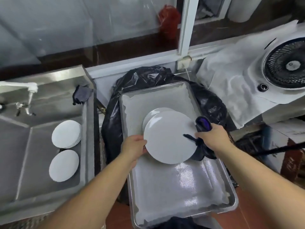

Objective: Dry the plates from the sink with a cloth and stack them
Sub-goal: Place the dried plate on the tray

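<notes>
Left hand point(134, 146) grips white plate point(170, 138) at its left rim, frame centre. Right hand point(212, 138) clutches dark cloth point(203, 129) against its right edge, over tray point(181, 192).

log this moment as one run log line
step: drying plate over tray | left hand: grips plate rim | right hand: holds cloth at plate edge | more plates in sink

Two bare forearms enter frame from bottom edge, no sleeves visible anywhere along them. Left hand point(134, 146) bare: no glove, no ring, no watch or band at wrist. Right hand point(210, 138) likewise bare, wrist unadorned. Forearms smooth, no marks or tattoos discernible. Nails not discernible at this blur. Upper arms, clothing, rest of body outside view.
</notes>
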